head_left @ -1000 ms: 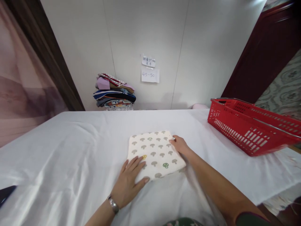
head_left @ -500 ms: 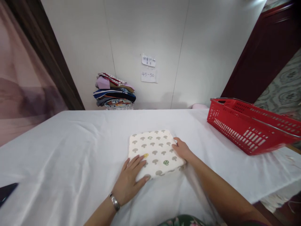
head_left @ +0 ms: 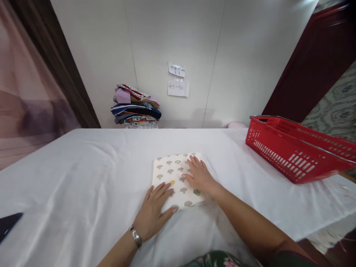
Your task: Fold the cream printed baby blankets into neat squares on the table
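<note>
A folded cream cloth (head_left: 175,168) printed with grey, green and yellow mushrooms lies flat before me as a rough square. My left hand (head_left: 154,209), with a silver bracelet at its wrist, rests on the cloth's near left corner, fingers spread and thumb along the near edge. Over the right part of the cloth lies my right hand (head_left: 200,177), its fingers stretched out across the print. Part of the right side is hidden beneath it. Neither hand grips the cloth.
A white cloth (head_left: 111,163) covers the table. At the right stands a red plastic basket (head_left: 278,148). Behind the table rises a stack of folded fabrics (head_left: 136,107), left of paper notes (head_left: 178,88) on the wall. A dark flat object (head_left: 9,224) lies at the left edge.
My right hand has moved left from the cloth's right edge onto its top, and its fingers have straightened. The cloth's right side looks drawn in. My left hand has stayed put.
</note>
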Tool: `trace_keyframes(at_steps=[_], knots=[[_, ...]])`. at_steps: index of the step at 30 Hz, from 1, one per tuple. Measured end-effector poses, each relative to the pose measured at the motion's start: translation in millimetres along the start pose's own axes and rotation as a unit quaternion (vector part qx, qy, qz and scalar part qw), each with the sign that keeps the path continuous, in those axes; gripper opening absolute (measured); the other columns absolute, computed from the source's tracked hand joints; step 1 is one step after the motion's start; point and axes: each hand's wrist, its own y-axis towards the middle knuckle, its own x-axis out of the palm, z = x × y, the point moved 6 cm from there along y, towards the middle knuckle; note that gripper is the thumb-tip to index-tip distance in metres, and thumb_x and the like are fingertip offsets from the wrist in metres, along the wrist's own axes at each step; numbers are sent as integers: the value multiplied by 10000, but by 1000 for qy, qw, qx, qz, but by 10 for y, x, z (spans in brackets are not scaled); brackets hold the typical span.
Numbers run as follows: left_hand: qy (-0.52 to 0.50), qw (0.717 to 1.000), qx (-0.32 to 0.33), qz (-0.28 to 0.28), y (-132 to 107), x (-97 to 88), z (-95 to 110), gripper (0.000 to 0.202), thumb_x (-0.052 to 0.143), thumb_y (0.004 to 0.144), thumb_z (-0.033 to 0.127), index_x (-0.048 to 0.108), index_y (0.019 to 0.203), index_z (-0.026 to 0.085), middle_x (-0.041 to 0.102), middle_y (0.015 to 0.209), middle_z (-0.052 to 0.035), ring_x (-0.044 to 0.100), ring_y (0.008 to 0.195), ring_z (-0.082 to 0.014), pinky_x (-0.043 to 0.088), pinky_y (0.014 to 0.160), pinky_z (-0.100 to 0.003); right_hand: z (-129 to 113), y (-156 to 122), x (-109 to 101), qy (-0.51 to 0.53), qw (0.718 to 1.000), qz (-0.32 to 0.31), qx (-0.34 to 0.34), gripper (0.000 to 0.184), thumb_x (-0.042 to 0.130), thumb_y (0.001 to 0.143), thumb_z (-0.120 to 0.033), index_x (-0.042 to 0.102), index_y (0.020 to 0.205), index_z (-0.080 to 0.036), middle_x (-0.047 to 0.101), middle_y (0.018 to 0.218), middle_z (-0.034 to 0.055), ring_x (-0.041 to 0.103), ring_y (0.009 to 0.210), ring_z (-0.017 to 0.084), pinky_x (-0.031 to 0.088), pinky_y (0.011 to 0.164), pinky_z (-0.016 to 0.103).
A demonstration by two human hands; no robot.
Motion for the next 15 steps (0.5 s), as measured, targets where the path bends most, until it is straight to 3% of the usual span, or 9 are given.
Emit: trace_keyframes(at_steps=[3, 6, 11, 15], knots=[[-4, 1000, 9, -2, -11, 13, 13, 476, 454, 821, 477, 442, 1258, 290, 427, 1347, -25, 368, 1245, -247, 265, 1034, -515, 264, 53, 253, -11, 997, -46, 68, 696, 291, 841, -559, 253, 1381, -122, 143, 1467, 101, 51, 1345, 222, 41, 1063, 392], [-6, 1000, 10, -2, -20, 22, 21, 474, 449, 823, 478, 439, 1259, 291, 417, 1355, -21, 362, 1248, -244, 264, 1034, -515, 380, 62, 349, -22, 997, -38, 69, 713, 261, 839, -580, 237, 1388, -126, 127, 1471, 90, 42, 1345, 216, 22, 1066, 381], [-5, 1000, 4, -1, -14, 3, 36, 477, 455, 819, 479, 446, 1253, 280, 420, 1352, -31, 368, 1243, -248, 268, 1028, -520, 275, 102, 275, -23, 995, -50, 84, 743, 251, 833, -597, 221, 1395, -111, 101, 1472, 103, 26, 1347, 224, 23, 1065, 380], [-5, 1000, 3, -2, -12, -5, 34, 477, 453, 821, 472, 440, 1259, 281, 413, 1356, -35, 361, 1248, -251, 266, 1030, -518, 209, 270, 128, -25, 998, -10, 54, 751, 234, 835, -605, 183, 1406, -119, 43, 1479, 84, -26, 1347, 205, -15, 1067, 360]])
